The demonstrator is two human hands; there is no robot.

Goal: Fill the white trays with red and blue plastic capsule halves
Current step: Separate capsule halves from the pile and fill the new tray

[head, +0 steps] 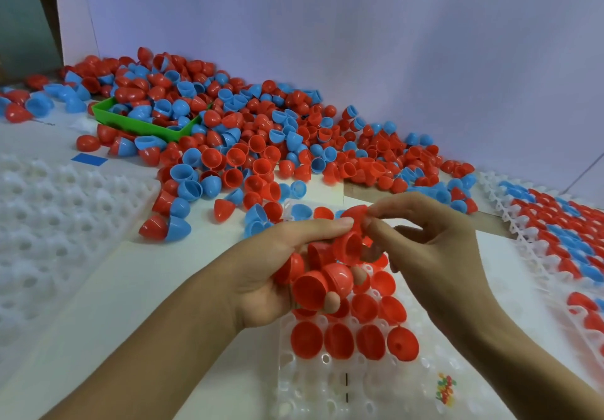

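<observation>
My left hand (261,276) cups a bunch of red capsule halves (322,280) above the white tray (330,383) in front of me. My right hand (431,243) pinches one red half (354,215) at the top of that bunch, thumb and forefinger on its rim. Under the hands, the tray holds rows of red halves (354,341), open side down, and a blue half (300,210) at its far end. The tray's near pockets hold nothing. A big pile of loose red and blue halves (261,145) lies beyond the hands.
A green bin (143,125) sits in the pile at the back left. Bare white trays (55,223) are stacked at the left. A filled tray (562,240) of red and blue halves lies at the right. A pale wall stands behind.
</observation>
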